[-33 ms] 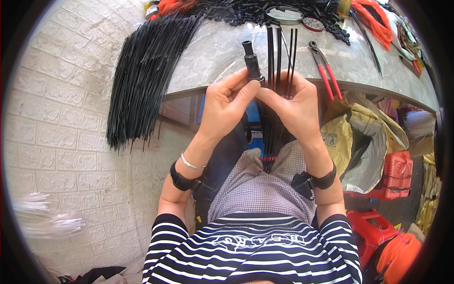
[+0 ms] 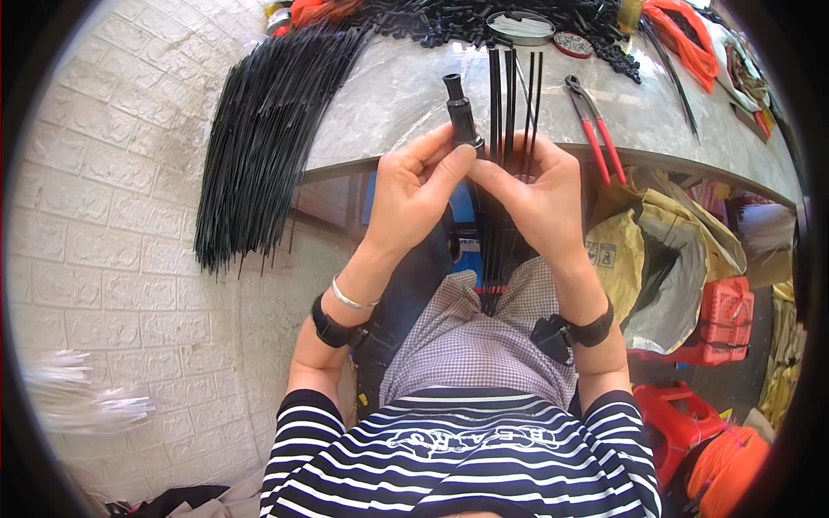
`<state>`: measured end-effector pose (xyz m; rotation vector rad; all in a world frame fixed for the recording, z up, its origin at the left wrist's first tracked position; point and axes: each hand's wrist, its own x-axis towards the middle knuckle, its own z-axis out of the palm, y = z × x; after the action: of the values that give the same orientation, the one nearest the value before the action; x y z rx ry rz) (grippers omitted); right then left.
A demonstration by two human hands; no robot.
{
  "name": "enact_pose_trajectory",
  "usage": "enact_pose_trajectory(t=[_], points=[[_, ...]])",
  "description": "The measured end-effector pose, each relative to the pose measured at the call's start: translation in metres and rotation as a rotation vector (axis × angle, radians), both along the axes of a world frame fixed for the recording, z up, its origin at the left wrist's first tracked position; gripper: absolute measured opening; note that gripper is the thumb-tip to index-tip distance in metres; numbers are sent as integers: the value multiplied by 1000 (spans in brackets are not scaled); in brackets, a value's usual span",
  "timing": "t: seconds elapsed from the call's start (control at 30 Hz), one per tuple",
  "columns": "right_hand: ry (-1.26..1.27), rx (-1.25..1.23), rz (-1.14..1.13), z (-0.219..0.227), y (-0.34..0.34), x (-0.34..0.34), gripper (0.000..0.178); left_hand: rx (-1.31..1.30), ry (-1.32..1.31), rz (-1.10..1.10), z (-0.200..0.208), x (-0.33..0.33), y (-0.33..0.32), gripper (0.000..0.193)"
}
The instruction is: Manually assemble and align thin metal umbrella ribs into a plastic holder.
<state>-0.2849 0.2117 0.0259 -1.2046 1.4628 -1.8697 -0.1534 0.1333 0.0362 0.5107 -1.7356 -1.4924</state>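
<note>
My left hand (image 2: 416,192) is closed, thumb and fingers pinching the lower end of a black stepped plastic tube fitting (image 2: 460,114), which stands nearly upright with its narrow end up. Several thin black rods (image 2: 509,95) rise from my right hand (image 2: 546,197), whose fingers are curled round them; their lower lengths hang down towards my lap. The right thumb reaches across and meets the left thumb at the bottom of the fitting. Whatever lies between the thumb tips is hidden.
A thick bundle of black rods (image 2: 268,147) overhangs the left end of the grey marbled table (image 2: 397,86). Red-handled pliers (image 2: 596,129) lie at the right edge. Behind are a heap of black fittings (image 2: 423,22) and a round tin (image 2: 520,28). A yellow sack (image 2: 617,259) stands below right.
</note>
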Motion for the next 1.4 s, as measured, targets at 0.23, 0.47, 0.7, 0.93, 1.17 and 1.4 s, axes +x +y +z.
enact_pose_trajectory(t=[0.23, 0.47, 0.7, 0.93, 1.17, 1.4], points=[[-68, -88, -6, -7, 3, 8, 16, 3, 35, 5, -4, 0, -3, 33], [73, -86, -82, -1, 4, 10, 13, -43, 33, 31, -5, 0, 0, 32], [160, -119, -68, 2, 2, 11, 10, -71, 43, 6, -6, 0, -1, 32], [-60, -14, 50, 0, -2, 2, 14, -125, -14, -13, -3, 1, -3, 31], [-246, 7, 248, 0, -3, -13, 22, -120, 2, -67, -5, 4, -5, 31], [-218, 64, 272, 5, 0, -10, 32, -49, 63, -53, -7, 0, -4, 32]])
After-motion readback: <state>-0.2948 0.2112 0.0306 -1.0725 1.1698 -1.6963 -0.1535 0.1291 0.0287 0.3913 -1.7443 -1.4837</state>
